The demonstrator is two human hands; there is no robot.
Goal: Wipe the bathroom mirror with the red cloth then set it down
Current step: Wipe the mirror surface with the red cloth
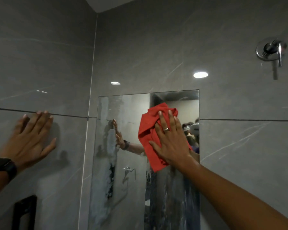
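Grey marbled wall tiles (pixel 156 47) cover a bathroom corner, and a frameless mirror (pixel 123 130) is set flush into the tiling just right of that corner. The right hand (pixel 171 141) lies flat on the upper right part of the mirror with its fingers spread, pressing the red cloth (pixel 148 130) against the glass; a ring (pixel 166 129) shows on one finger. The cloth is crumpled, bunched above and to the left of the hand, with a corner hanging below the palm. Left of the mirror, past the corner, the left hand (pixel 32 136) rests open on the tile, fingers spread, fingertips reaching a dark grout line (pixel 65 114); a black smartwatch (pixel 4 166) sits on that wrist. A cloudy vertical streak of residue (pixel 111 155) runs down the left side of the mirror, and more smeared film covers its lower right part. The glass reflects the left hand and a wall-mounted chrome holder. High to the right of the mirror a chrome mixer valve (pixel 271 50) is fixed to the tile. Two ceiling lights glint on the tiles above the mirror.
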